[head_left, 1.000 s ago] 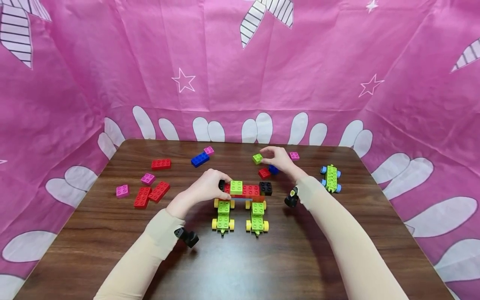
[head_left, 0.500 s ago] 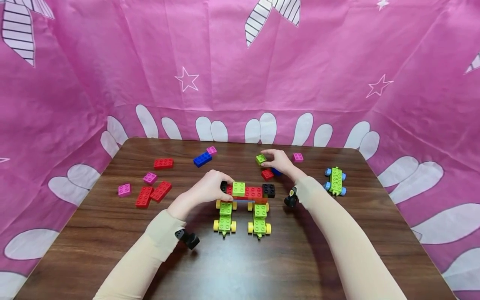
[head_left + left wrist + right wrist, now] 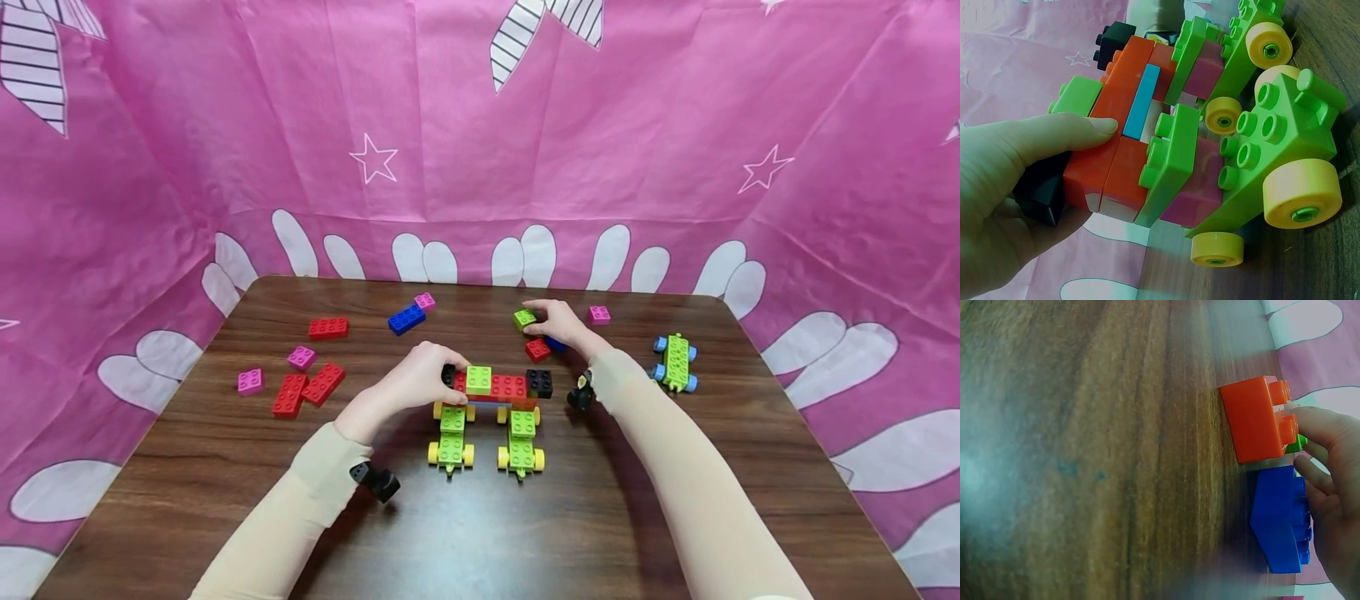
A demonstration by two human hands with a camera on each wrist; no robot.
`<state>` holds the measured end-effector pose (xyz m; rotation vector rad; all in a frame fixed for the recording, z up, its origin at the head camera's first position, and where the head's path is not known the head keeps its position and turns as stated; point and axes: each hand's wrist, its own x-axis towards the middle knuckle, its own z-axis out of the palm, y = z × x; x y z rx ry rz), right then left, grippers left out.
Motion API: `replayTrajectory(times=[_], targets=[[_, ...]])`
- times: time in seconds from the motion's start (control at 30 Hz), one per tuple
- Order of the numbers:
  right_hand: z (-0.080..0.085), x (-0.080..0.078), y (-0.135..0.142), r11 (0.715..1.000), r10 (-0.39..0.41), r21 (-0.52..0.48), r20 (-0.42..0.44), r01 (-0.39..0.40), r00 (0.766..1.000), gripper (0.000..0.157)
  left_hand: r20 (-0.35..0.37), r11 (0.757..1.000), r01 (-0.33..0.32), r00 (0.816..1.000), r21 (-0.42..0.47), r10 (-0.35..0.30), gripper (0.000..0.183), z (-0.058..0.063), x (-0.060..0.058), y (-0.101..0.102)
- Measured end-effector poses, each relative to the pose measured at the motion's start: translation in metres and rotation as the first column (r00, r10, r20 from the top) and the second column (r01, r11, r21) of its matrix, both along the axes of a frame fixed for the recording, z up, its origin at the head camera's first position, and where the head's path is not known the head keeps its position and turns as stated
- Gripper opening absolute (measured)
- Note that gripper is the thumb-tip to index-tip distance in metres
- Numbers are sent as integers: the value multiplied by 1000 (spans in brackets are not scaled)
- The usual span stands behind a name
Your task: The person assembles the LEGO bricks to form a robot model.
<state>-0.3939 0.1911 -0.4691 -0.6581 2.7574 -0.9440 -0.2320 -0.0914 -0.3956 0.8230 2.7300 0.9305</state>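
Observation:
In the head view, my left hand (image 3: pixel 423 375) grips the left end of a brick-built vehicle. Its red beam (image 3: pixel 1110 94) carries a lime-green brick (image 3: pixel 478 380) on top and black bricks (image 3: pixel 539 382) at the ends. The left wrist view shows the thumb on the red side, the fingers mostly hidden behind. Below are two lime-green wheeled bases (image 3: pixel 451 450) with yellow wheels (image 3: pixel 1302 194). Farther back, my right hand (image 3: pixel 562 322) pinches a small lime-green brick (image 3: pixel 524 318) on the table. A small red brick (image 3: pixel 1252 422) and a blue brick (image 3: pixel 1282 519) stand just nearer than its fingers.
To the left lie red bricks (image 3: pixel 328 327) and pink bricks (image 3: pixel 251 381). A blue brick (image 3: pixel 407 319) touches a pink one at the back. On the right stands a lime-green wheeled base with blue wheels (image 3: pixel 677 364); another pink brick (image 3: pixel 599 315) lies behind. Pink cloth (image 3: pixel 465 150) borders the table.
The head view has shifted slightly. My right fingers have come a little closer round the small lime-green brick; my left hand keeps its grip on the vehicle, which stays in place.

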Motion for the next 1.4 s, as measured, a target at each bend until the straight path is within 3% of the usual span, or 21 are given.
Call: replayTrajectory(times=[0.37,0.87,1.4], targets=[[1,-1,0,1000,6,21,-28,-5,1000,44,7,1000,-7,1000,3,7,39,2,2,1],[5,6,3,1000,-5,7,-111,6,994,44,2,1000,0,1000,9,0,38,1,2,3],[21,25,0,987,-80,-146,-118,62,990,40,-12,1000,-8,1000,12,8,39,0,3,1]])
